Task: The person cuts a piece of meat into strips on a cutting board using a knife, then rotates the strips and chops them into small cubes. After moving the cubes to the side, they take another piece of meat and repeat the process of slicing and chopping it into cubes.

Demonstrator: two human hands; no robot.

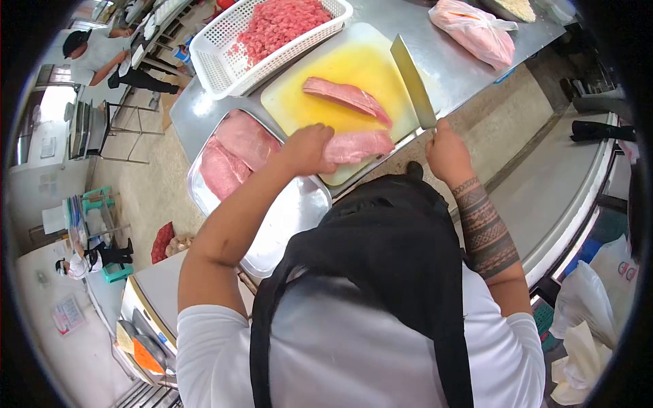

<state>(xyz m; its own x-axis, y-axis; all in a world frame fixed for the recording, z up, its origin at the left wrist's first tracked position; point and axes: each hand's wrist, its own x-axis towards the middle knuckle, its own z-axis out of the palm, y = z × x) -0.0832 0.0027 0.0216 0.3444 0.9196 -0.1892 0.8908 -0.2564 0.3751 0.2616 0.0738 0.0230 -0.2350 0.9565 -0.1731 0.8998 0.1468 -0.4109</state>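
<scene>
A basket (204,61) is holding diced meat (279,24), a tray (286,217) 2 slabs (235,146). The left grip (306,149) is clutching a fillet (360,145); the right grip (445,149) is clenching a cleaver (413,81).

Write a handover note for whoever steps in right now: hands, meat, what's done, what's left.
Left hand grips the near pink raw meat slab at the front edge of the yellow plastic cutting board.
Right hand holds the broad steel cleaver, blade pointing away along the board's right side.
Second whole slab lies mid-board.
Done: white plastic basket holds diced meat.
Left: both board slabs uncut; more slabs in the steel tray.
</scene>
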